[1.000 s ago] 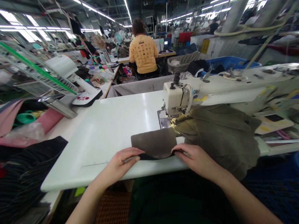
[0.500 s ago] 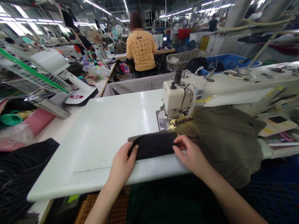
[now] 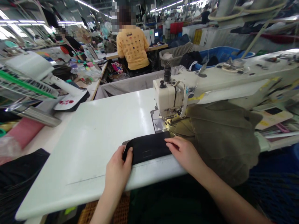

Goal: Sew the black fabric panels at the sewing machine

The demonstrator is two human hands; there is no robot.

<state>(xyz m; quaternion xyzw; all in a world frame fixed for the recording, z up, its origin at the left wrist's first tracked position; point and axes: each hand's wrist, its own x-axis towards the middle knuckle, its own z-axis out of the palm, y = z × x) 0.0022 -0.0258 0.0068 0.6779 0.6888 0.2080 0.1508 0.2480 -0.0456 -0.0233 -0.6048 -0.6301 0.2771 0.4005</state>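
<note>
A folded fabric piece (image 3: 148,149), black side up with a small stitched rectangle, lies near the front edge of the white sewing table (image 3: 100,130). My left hand (image 3: 118,171) grips its left end, thumb on top. My right hand (image 3: 183,152) rests on its right end, fingers pressed flat on the cloth. Just behind stands the cream sewing machine head (image 3: 169,96), with a bunched olive-brown garment (image 3: 219,137) under its arm and spilling over the table edge to the right.
A white desk fan (image 3: 46,77) and a metal rack stand at the left. Pink and dark fabric lie at the far left. A person in a yellow shirt (image 3: 132,46) sits with their back turned beyond a grey cloth bin. A blue bin (image 3: 224,54) is behind the machine.
The piece was folded over, so its grey-brown face gave way to the black side. My hands shifted from its front edge onto its two ends. The camera view moved slightly.
</note>
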